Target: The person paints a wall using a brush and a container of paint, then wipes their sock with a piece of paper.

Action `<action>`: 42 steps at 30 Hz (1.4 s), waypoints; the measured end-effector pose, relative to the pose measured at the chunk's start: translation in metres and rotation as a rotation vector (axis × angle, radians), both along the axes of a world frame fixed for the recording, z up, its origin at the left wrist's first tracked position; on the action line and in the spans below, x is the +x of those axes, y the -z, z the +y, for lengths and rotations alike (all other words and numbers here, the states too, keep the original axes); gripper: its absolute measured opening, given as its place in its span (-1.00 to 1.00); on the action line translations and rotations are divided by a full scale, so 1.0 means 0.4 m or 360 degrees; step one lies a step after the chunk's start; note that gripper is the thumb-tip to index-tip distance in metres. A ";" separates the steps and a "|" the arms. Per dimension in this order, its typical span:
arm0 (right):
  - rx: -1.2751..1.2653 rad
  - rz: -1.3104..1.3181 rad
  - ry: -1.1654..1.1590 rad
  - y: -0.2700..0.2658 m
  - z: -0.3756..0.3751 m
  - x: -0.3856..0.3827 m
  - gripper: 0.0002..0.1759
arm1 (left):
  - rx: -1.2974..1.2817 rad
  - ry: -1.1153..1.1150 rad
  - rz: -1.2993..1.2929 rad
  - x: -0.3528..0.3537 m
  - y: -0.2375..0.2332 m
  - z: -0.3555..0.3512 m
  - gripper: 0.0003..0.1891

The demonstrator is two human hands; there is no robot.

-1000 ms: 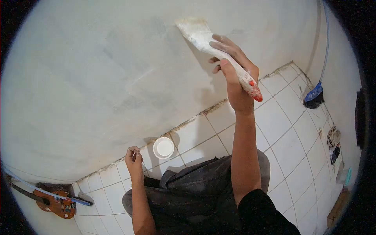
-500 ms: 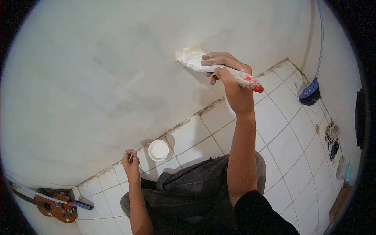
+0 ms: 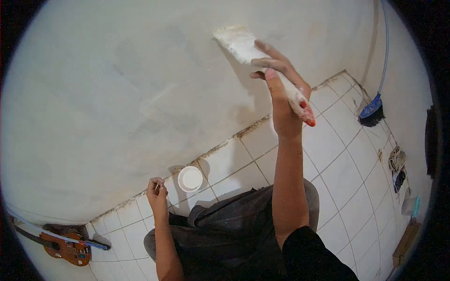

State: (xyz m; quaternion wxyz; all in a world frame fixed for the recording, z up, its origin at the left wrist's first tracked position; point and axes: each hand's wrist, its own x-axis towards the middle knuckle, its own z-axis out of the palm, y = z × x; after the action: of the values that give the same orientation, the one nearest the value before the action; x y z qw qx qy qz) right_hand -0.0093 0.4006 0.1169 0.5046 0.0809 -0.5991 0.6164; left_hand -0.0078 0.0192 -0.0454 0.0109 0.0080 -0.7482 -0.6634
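A paintbrush [image 3: 236,44] coated in white paint, with red showing at the handle's end, is in my right hand [image 3: 286,89]. The thumb and fingers close around its handle, and the bristles meet the pale wall [image 3: 154,70] at the upper middle. My left hand [image 3: 157,192] hovers low, half curled with the thumb and fingers apart, and nothing shows in it. Just right of that hand, a small white tub [image 3: 190,179] with white contents stands on the tiles near the wall's foot.
White floor tiles [image 3: 337,164] run along the wall. A blue broom [image 3: 371,111] leans in the right corner, with a crumpled cloth [image 3: 397,159] below it. At lower left are a small guitar [image 3: 70,248] and another brush-like tool [image 3: 97,245]. My folded legs [image 3: 234,225] are close to the tub.
My right hand has moved the paintbrush up along the wall, and the brush is now more steeply angled. My left hand and the tub have barely moved.
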 end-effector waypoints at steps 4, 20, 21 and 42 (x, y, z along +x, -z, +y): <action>0.0101 -0.0106 0.0029 0.017 0.019 -0.009 -0.79 | -0.0026 0.0000 0.0031 0.003 -0.003 -0.005 -0.86; 0.0282 -0.0501 0.0104 0.006 0.061 0.035 -0.79 | -0.0088 0.0005 0.0063 0.009 -0.008 0.010 -0.87; 0.0278 -0.0461 0.0098 0.006 0.058 0.035 -0.80 | -0.0090 0.0005 0.0065 0.009 -0.010 0.013 -0.87; 0.0082 -0.0467 0.0085 0.011 0.029 0.009 -0.79 | -0.0083 0.0010 0.0038 0.007 -0.003 0.002 -0.83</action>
State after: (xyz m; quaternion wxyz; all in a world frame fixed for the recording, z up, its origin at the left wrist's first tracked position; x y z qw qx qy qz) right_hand -0.0059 0.4122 0.1126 0.4255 -0.0129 -0.6840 0.5924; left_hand -0.0051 0.0200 -0.0442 0.0180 -0.0025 -0.7651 -0.6437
